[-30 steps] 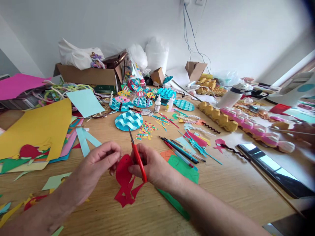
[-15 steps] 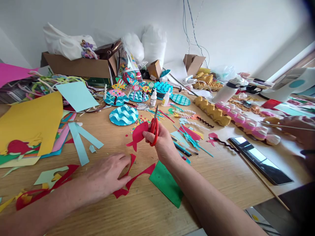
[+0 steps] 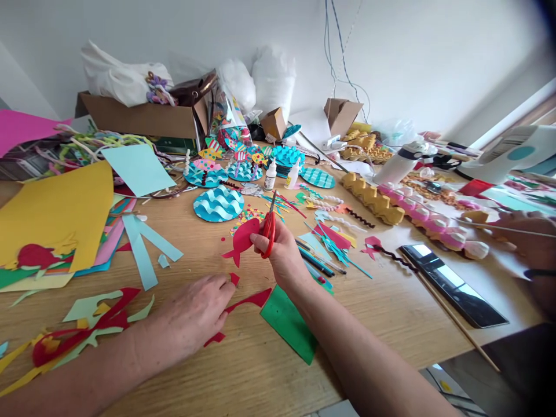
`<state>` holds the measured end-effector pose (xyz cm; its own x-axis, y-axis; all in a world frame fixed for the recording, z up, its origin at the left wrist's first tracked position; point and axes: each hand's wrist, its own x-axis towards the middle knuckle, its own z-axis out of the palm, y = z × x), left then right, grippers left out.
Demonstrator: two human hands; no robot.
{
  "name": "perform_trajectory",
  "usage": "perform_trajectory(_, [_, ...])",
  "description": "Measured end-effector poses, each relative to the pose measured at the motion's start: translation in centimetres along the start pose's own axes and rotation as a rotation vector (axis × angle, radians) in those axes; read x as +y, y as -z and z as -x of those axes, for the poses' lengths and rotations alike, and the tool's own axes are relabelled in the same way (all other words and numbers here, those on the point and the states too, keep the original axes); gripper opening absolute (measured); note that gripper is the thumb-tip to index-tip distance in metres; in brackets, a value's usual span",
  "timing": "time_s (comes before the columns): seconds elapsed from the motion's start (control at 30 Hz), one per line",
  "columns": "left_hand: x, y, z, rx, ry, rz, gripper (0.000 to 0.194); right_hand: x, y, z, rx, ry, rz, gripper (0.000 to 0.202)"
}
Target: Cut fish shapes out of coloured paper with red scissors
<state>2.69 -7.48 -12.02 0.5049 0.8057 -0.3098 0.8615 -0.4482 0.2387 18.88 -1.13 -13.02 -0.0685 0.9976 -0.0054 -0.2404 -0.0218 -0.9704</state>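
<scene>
My right hand (image 3: 280, 249) is closed round red-handled scissors (image 3: 270, 231), blades upright, and pinches a red paper fish (image 3: 243, 238) between thumb and finger. Low over the wooden table, my left hand (image 3: 202, 313) has its fingers curled onto a red paper scrap (image 3: 254, 299), parts of which stick out on either side. A green sheet (image 3: 290, 324) lies under my right forearm. Beyond the fish sits a round blue wave-patterned disc (image 3: 218, 204). Close to my left forearm is a pile of red, yellow and pale green offcuts (image 3: 102, 321).
Glue bottles (image 3: 270, 176) stand behind the fish. Pencils (image 3: 321, 260), a black phone (image 3: 454, 286) and a long wooden stick (image 3: 460, 324) lie to the right. Another person's hand (image 3: 521, 231) is at the far right. Yellow sheets (image 3: 61, 202) cover the left side.
My left hand's fingers have closed over the red scrap, which was more exposed before. My right hand still holds the scissors and fish, nearly in the same spot.
</scene>
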Motion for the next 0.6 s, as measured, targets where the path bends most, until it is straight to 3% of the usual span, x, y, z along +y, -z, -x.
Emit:
perform_trajectory(0.27, [0.7, 0.5, 0.2, -0.061, 0.034, -0.070, 0.037, 0.3, -0.2, 0.3, -0.005, 0.002, 0.011, 0.029])
perform_trajectory(0.6, [-0.2, 1.4, 0.9, -0.011, 0.014, 0.042, 0.025, 0.6, -0.5, 0.7, -0.020, 0.025, 0.025, 0.029])
